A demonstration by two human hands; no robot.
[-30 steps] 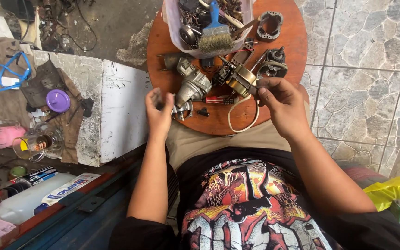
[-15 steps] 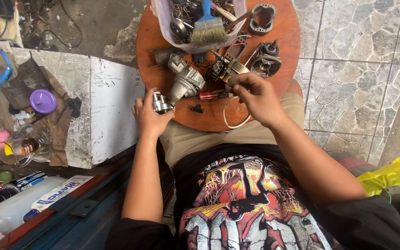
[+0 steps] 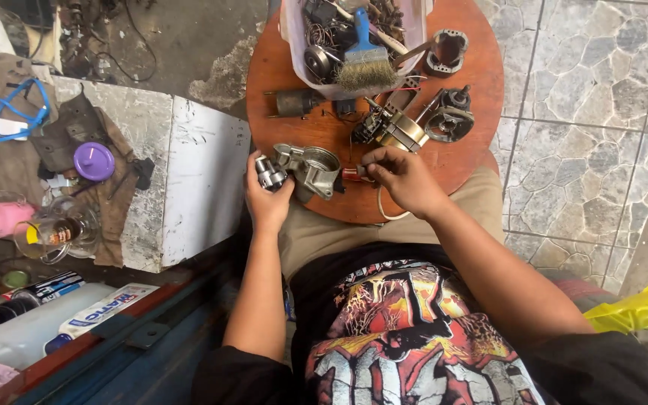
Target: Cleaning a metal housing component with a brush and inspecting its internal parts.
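while the left hand [image 3: 266, 196] pinches a small metal gear part [image 3: 270, 174] beside the grey housing [image 3: 315, 168], the right hand [image 3: 403, 180] pinches a red-tipped piece [image 3: 354, 174] just right of it; seating calls for alignment.

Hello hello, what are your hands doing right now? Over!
Left hand grips a small metal part. Right hand pinches a small red piece. Grey metal housing sits between them on the round wooden table.
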